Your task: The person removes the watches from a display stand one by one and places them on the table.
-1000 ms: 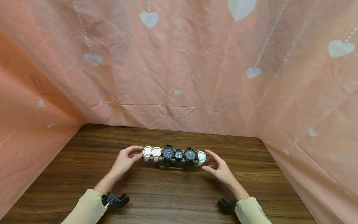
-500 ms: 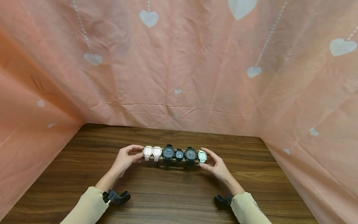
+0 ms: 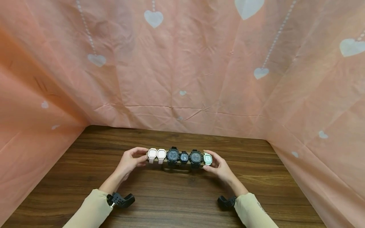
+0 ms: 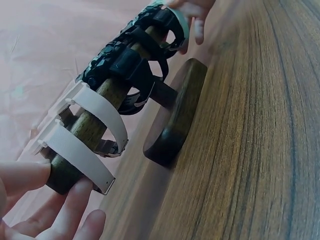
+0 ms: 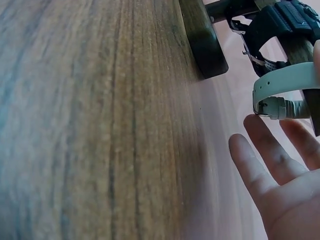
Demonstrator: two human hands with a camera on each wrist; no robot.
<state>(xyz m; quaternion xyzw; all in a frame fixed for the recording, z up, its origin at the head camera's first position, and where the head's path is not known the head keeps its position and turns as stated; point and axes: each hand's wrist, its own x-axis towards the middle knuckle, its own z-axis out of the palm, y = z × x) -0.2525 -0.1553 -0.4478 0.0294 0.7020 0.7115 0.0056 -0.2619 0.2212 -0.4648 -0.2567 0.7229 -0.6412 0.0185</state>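
Note:
A wooden watch stand [image 4: 90, 129] carries a row of watches on its bar, above an oval base [image 4: 186, 112]. From the left in the head view come a white-faced pink watch [image 3: 152, 153], a second pink watch [image 3: 161, 154], a large black watch [image 3: 173, 155], a small black watch [image 3: 184, 157], another large black watch [image 3: 196, 157] and a mint-green watch [image 3: 208, 159]. My left hand [image 3: 129, 161] grips the bar's left end with thumb and fingertips. At the right end, my right hand [image 3: 221, 169] holds the mint-green watch between thumb and index finger, other fingers loose below.
The stand rests on a dark wood-grain table [image 3: 171, 202]. Pink cloth [image 3: 182, 63] printed with white hearts encloses the back and both sides. Black wrist mounts [image 3: 122, 200] are strapped at both sleeves.
My right hand has moved left, and its thumb and index finger have closed on the mint-green watch. My left hand stays at the bar's left end.

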